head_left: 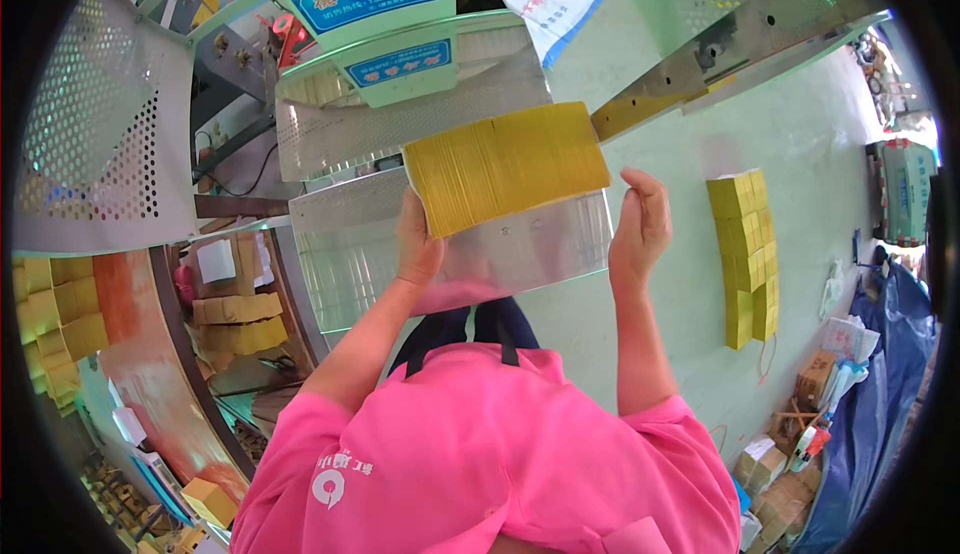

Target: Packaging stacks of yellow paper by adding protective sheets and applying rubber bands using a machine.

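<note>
A long block of stacked yellow paper sheets (510, 166) lies slightly tilted over the shiny metal tray of a machine. Against its left end is my left hand (420, 239), gripping the lower left corner, with the fingertips partly hidden behind the block. My right hand (642, 219) is raised just off the right end, apart from the paper, palm turned inward. Its fingers are loosely bent and nothing is in them. Under the block, the metal tray (450, 274) reflects the pink of my shirt.
Rows of yellow paper blocks (742, 254) stand on the floor to the right. A metal beam (745, 44) slants in at the upper right. Perforated guard panels (110, 144) are at the left, beside a shelf with more yellow stacks (238, 322). Cartons and a blue tarp (870, 404) lie lower right.
</note>
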`<action>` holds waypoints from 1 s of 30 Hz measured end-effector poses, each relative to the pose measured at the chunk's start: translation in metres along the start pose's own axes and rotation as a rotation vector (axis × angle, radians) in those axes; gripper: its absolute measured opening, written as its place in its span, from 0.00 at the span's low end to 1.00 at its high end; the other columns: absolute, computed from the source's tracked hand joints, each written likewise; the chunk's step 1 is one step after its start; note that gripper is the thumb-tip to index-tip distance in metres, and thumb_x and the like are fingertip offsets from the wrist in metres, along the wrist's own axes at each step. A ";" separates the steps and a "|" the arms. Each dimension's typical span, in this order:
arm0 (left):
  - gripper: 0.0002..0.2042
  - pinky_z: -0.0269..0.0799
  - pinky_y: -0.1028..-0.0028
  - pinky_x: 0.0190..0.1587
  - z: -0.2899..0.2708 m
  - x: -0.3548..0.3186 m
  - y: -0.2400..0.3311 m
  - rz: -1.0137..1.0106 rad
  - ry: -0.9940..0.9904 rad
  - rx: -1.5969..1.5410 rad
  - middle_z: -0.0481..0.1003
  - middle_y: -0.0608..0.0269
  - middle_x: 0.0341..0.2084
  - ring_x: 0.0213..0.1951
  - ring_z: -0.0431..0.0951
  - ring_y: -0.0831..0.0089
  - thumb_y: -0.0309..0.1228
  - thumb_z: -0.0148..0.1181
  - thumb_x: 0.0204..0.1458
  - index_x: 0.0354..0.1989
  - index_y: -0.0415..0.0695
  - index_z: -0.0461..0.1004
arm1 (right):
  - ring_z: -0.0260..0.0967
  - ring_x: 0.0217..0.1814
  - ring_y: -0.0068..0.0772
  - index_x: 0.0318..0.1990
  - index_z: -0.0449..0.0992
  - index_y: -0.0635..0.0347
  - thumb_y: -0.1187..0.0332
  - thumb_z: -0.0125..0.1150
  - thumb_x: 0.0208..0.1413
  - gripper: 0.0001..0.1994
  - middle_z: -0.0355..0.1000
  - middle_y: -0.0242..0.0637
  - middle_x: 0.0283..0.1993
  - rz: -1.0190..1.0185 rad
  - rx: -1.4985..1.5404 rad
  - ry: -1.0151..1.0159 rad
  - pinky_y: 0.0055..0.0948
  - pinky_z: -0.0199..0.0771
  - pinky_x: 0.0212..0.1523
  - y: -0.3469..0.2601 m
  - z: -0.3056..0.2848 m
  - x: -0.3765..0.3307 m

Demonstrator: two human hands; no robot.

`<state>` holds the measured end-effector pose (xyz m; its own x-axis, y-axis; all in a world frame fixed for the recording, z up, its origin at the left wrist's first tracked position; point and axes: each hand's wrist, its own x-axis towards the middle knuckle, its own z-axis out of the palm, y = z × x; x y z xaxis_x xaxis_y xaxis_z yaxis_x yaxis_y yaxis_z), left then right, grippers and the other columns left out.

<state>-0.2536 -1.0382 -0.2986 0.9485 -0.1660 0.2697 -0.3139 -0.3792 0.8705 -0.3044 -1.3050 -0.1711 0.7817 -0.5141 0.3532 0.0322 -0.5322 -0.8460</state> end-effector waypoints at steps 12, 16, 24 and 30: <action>0.22 0.62 0.71 0.60 -0.011 0.001 0.009 -0.339 0.016 -0.487 0.67 0.57 0.60 0.59 0.68 0.67 0.29 0.46 0.63 0.66 0.43 0.58 | 0.47 0.74 0.45 0.66 0.58 0.62 0.50 0.56 0.54 0.36 0.53 0.41 0.71 -0.560 -0.642 -0.702 0.54 0.41 0.71 -0.043 0.068 0.044; 0.23 0.61 0.71 0.60 -0.017 0.003 0.030 -0.324 0.069 -0.326 0.68 0.56 0.60 0.60 0.67 0.67 0.30 0.46 0.62 0.66 0.44 0.58 | 0.46 0.75 0.44 0.66 0.58 0.63 0.47 0.52 0.56 0.36 0.53 0.42 0.71 -0.733 -0.470 -0.553 0.54 0.41 0.71 -0.085 0.076 0.066; 0.22 0.62 0.72 0.59 -0.001 0.002 0.033 -0.309 0.128 -0.296 0.68 0.55 0.58 0.58 0.68 0.68 0.28 0.47 0.61 0.65 0.41 0.60 | 0.48 0.73 0.47 0.64 0.61 0.61 0.54 0.51 0.60 0.29 0.57 0.42 0.69 -0.690 -0.421 -0.587 0.51 0.45 0.70 -0.038 0.092 0.078; 0.20 0.64 0.74 0.55 0.003 0.004 0.049 -0.298 0.146 -0.355 0.71 0.58 0.52 0.53 0.70 0.71 0.27 0.48 0.61 0.62 0.40 0.63 | 0.68 0.58 0.45 0.47 0.77 0.60 0.66 0.55 0.57 0.14 0.74 0.45 0.51 -0.141 0.153 -0.675 0.42 0.61 0.61 -0.024 0.088 0.095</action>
<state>-0.2655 -1.0604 -0.2565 0.9989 0.0419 0.0197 -0.0175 -0.0522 0.9985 -0.1761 -1.2820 -0.1521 0.9776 0.1084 0.1807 0.2101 -0.4374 -0.8744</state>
